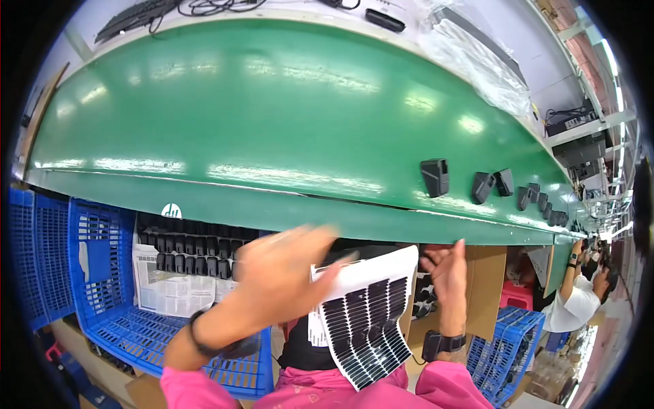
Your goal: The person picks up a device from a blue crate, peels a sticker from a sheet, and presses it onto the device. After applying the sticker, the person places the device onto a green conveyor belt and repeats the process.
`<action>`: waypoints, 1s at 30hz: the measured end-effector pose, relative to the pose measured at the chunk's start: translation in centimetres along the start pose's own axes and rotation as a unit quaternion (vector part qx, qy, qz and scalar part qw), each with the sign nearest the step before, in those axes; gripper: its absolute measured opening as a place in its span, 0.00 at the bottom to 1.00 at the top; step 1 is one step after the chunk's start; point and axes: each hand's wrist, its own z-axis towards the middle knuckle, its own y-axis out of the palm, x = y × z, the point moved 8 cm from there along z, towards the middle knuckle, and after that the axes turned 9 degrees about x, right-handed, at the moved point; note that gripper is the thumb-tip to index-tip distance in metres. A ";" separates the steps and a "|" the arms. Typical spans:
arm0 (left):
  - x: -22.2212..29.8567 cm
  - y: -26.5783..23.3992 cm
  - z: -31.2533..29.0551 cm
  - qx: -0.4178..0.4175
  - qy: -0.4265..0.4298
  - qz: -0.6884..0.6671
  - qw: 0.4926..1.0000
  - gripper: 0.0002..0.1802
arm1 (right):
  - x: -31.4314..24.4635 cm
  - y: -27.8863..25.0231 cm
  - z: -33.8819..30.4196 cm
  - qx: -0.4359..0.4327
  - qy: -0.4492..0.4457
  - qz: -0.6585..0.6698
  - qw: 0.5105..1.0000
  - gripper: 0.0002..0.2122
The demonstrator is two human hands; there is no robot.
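Observation:
A sheet of black stick-on labels on white backing (368, 320) rests over my lap, its lower end curling down. My left hand (286, 269) is over the sheet's upper left edge, smeared by motion, with the thumb apart from the fingers; whether it grips anything cannot be made out. Beside the sheet's upper right corner, my right hand (447, 274) is raised with its fingers apart and nothing visible in it. A dark band circles my left wrist, and a black device (432, 345) is strapped at my right wrist.
A green conveyor belt (225, 116) carries several black plastic housings (434, 178) at the right. Left of me, a blue basket (109, 273) contains newspaper and rows of black pieces (194, 264). At right are a cardboard box (485, 290), another blue basket (501, 354) and a person (575, 300).

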 end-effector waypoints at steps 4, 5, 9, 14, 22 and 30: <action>3.9 12.6 10.2 -0.067 -0.034 0.047 0.996 0.37 | 2.9 1.3 -4.8 -0.049 -0.065 -0.268 0.960 0.18; 3.6 14.7 11.7 -0.061 -0.047 0.080 0.994 0.40 | 3.9 0.9 -5.7 -0.073 -0.059 -0.253 0.963 0.15; 3.5 20.7 15.3 -0.074 -0.063 0.145 0.985 0.39 | 4.6 1.7 -9.7 -0.100 -0.087 -0.125 0.983 0.16; 1.3 19.8 15.4 -0.144 -0.104 0.007 0.984 0.33 | 3.1 2.4 -10.9 0.009 -0.156 -0.156 0.975 0.21; 6.8 11.0 -1.0 -0.039 -0.299 -0.562 0.770 0.32 | -3.2 7.1 -13.8 0.045 -0.511 -0.459 0.726 0.20; 3.4 12.4 -12.7 0.078 -0.404 -0.534 0.738 0.34 | -1.7 9.7 -14.0 -0.007 -0.487 -0.396 0.778 0.15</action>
